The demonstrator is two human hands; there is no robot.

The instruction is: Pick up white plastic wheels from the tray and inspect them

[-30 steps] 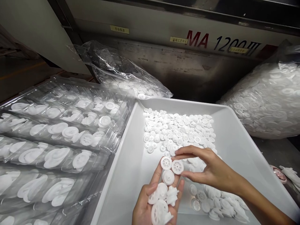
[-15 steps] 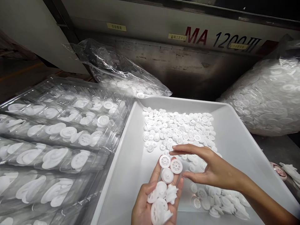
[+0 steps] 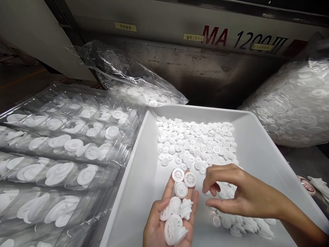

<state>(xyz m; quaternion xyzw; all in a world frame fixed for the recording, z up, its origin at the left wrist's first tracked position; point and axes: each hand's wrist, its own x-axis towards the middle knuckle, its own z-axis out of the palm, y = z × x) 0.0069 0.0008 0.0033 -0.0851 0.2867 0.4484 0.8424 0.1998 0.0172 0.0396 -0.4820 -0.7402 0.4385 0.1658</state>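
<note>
My left hand (image 3: 167, 219) lies palm up over the white tray (image 3: 144, 192) and holds several small white plastic gear wheels (image 3: 181, 189) on its fingers and palm. To its right, my right hand (image 3: 231, 192) hovers over loose wheels in the tray, fingers curled downward toward the thumb in a pinch. What the fingertips hold is hidden. A spread of small white wheels (image 3: 197, 144) covers the tray's far half, and another heap (image 3: 244, 223) lies under my right wrist.
Clear blister trays (image 3: 64, 151) with larger white wheels fill the left side. A clear bag of wheels (image 3: 138, 89) lies behind the tray; a big full bag (image 3: 295, 106) sits at the right. A grey machine wall (image 3: 205, 68) stands behind.
My right hand has drawn back to the right from the left hand's fingertips and curled its fingers down over the tray. The left hand has kept its wheels and barely moved.
</note>
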